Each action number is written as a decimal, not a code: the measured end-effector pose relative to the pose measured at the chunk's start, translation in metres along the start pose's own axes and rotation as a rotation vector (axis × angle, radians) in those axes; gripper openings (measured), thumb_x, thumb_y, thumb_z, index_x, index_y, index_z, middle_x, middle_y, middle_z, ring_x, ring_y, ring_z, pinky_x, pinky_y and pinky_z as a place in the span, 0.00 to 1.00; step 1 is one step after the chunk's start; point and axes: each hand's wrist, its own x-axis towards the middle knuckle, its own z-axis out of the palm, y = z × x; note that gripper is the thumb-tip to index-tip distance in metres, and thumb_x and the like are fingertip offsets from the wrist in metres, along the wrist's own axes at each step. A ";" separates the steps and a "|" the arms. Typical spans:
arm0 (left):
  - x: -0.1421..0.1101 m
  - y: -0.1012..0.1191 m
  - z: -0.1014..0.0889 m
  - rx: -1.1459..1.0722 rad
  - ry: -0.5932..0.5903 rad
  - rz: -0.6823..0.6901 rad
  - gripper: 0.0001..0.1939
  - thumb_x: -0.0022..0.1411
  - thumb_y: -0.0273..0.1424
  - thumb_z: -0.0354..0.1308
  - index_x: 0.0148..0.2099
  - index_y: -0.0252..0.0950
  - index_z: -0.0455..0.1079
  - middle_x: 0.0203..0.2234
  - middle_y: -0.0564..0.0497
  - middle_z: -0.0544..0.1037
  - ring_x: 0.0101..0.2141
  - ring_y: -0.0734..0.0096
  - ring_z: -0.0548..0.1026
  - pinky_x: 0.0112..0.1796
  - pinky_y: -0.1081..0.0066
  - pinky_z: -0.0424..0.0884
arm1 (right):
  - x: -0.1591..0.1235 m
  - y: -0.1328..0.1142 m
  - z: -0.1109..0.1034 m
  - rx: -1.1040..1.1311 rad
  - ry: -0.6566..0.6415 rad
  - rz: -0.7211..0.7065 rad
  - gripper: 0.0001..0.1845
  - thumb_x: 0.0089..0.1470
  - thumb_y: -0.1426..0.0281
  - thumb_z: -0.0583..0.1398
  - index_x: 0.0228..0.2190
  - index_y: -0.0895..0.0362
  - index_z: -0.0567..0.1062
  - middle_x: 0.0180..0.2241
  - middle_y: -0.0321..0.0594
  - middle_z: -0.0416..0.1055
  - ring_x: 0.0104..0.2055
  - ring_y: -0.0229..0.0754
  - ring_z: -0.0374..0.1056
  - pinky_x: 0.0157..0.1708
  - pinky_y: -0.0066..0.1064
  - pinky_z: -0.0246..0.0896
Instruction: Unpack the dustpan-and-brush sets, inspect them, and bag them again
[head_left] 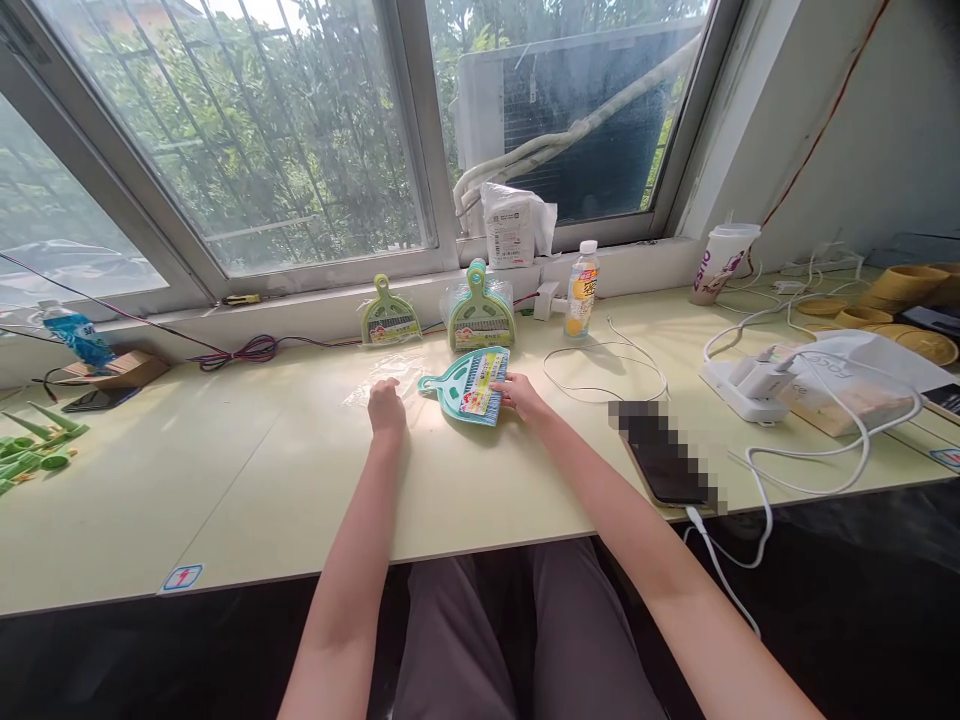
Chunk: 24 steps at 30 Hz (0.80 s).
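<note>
A teal mini dustpan-and-brush set (pixel 466 385) with a colourful label lies flat on the pale table (pixel 285 490). My right hand (pixel 521 397) grips its right edge, fingers curled on it. My left hand (pixel 386 408) rests closed on the table just left of the set's handle, beside a clear plastic wrapper (pixel 379 380); whether it pinches the wrapper is unclear. Two more sets, a green one (pixel 388 315) and a wrapped green-and-teal one (pixel 480 310), lean against the window ledge behind.
A drink bottle (pixel 582 288) stands right of the sets. A phone (pixel 664 455), white cables, a power strip (pixel 742 385) and a lidded cup (pixel 721 262) crowd the right side. Green plastic pieces (pixel 34 450) lie at far left, near a blue bottle (pixel 75 335).
</note>
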 end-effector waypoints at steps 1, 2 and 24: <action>0.000 0.001 0.000 -0.026 0.018 0.016 0.18 0.52 0.16 0.48 0.38 0.40 0.71 0.38 0.42 0.71 0.51 0.47 0.67 0.55 0.48 0.60 | 0.001 0.001 -0.001 0.005 0.017 -0.009 0.09 0.48 0.82 0.61 0.32 0.61 0.75 0.32 0.43 0.79 0.31 0.41 0.75 0.35 0.33 0.74; -0.001 0.003 -0.001 -0.056 0.026 0.038 0.18 0.52 0.16 0.48 0.38 0.40 0.71 0.40 0.42 0.72 0.52 0.47 0.66 0.55 0.48 0.61 | 0.002 0.002 -0.001 0.010 0.041 -0.021 0.08 0.48 0.82 0.61 0.32 0.60 0.75 0.32 0.43 0.79 0.32 0.41 0.76 0.35 0.32 0.74; -0.013 0.052 0.001 -0.997 -0.034 -0.379 0.40 0.60 0.56 0.51 0.68 0.45 0.44 0.62 0.37 0.60 0.63 0.55 0.59 0.54 0.57 0.65 | -0.001 0.005 0.006 0.283 -0.030 -0.232 0.09 0.49 0.72 0.65 0.35 0.56 0.73 0.38 0.40 0.78 0.39 0.42 0.75 0.44 0.37 0.73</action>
